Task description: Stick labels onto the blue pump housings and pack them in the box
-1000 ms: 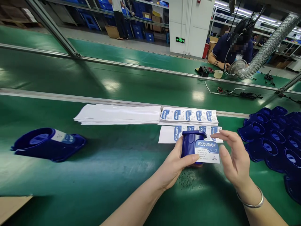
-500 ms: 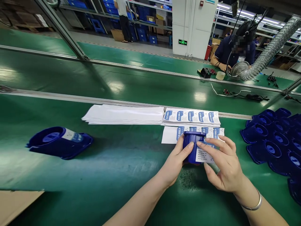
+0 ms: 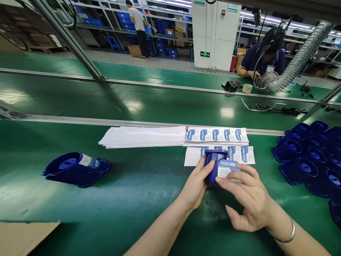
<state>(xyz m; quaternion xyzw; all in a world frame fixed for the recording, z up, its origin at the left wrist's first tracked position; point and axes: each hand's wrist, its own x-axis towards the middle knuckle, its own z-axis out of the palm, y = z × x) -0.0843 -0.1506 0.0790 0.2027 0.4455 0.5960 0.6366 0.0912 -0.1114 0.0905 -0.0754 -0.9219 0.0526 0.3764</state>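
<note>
The left hand [image 3: 195, 186] holds a blue plastic case [image 3: 211, 169] above the counter [image 3: 133, 206], thumb and fingers closed around its left side. The case is in front of the nearest label sheet [image 3: 193, 156] and hides part of it. A white and blue label [image 3: 226, 169], printed "DC52Q-5000L" as far as it can be read, lies against the case's side; its right part reaches past the body and is partly covered by fingers. The right hand [image 3: 253, 201] grips nothing: its fingers are loosely spread, the thumb stands well apart, and the index fingertip seems to press the label's lower left corner.

The work on this piece looks about half done: one edge of the label appears stuck, while the rest probably has to be wrapped and smoothed down. On the left, one finished-looking case [image 3: 64, 169] lies alone with its own label [image 3: 89, 160] on. On the right is a crowd of cases [image 3: 301, 169] on which no side label can be made out, so most of the batch seems left to do. The stack of label sheets [image 3: 215, 137] behind, beside the white paper [image 3: 144, 137], offers plenty more.
</note>
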